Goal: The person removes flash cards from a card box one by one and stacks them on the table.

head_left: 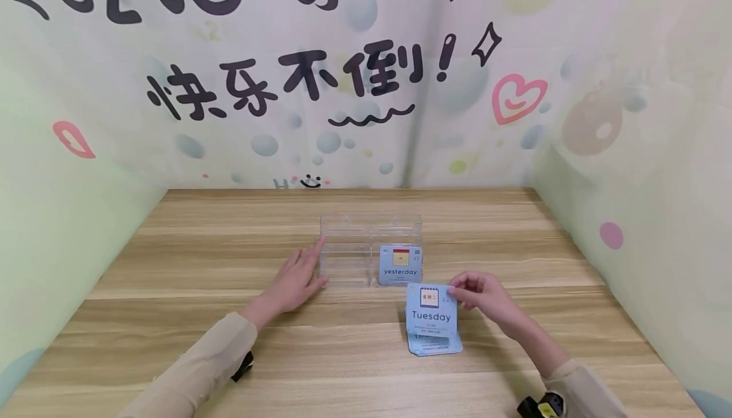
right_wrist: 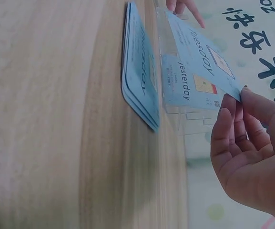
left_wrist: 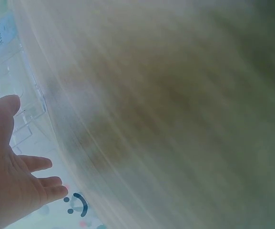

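Between thumb and fingers my right hand (head_left: 486, 297) pinches the upper right corner of a blue "Tuesday" card (head_left: 431, 313). In the right wrist view that card hangs tilted above a small stack of blue cards (right_wrist: 139, 71) lying on the table. My left hand (head_left: 294, 281) rests beside the left edge of a clear plastic card rack (head_left: 345, 265), its fingers fairly straight and spread. A blue "yesterday" card (head_left: 400, 265) stands in the rack's front right compartment. The left wrist view shows the left hand (left_wrist: 13, 167) near the rack's clear side.
The wooden table (head_left: 240, 227) runs back to a printed cloth backdrop (head_left: 274, 126) with large Chinese writing. Pale cloth also hangs along the left and right sides. Black straps with small devices (head_left: 543, 405) sit at both wrists.
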A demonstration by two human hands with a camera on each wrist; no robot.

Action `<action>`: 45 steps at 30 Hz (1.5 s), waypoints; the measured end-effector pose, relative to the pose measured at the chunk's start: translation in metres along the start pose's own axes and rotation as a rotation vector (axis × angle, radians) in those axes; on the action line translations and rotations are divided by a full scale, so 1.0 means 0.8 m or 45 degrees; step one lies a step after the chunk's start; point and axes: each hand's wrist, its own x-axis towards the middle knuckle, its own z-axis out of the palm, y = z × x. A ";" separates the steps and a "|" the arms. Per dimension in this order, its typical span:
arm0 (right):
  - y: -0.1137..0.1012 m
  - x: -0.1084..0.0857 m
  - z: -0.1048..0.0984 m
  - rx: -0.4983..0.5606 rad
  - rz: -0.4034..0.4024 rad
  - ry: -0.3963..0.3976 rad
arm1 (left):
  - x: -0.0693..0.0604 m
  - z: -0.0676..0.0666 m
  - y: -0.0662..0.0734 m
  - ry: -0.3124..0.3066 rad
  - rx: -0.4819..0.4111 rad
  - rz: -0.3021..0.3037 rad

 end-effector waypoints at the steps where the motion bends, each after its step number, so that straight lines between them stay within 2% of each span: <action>1: 0.002 -0.001 -0.001 0.006 0.014 -0.011 | 0.000 0.000 0.000 0.000 0.000 0.001; 8: 0.011 -0.004 -0.001 0.078 0.122 -0.088 | 0.001 0.000 0.000 0.001 0.009 0.010; 19: 0.015 -0.007 0.002 0.100 0.149 -0.115 | 0.000 0.000 0.000 0.007 -0.010 0.001; 28: 0.017 -0.008 0.005 0.119 0.160 -0.130 | -0.002 0.000 0.003 -0.009 -0.012 -0.060; 45: 0.023 -0.002 0.004 0.157 0.212 -0.155 | -0.001 0.003 0.001 -0.002 0.005 -0.066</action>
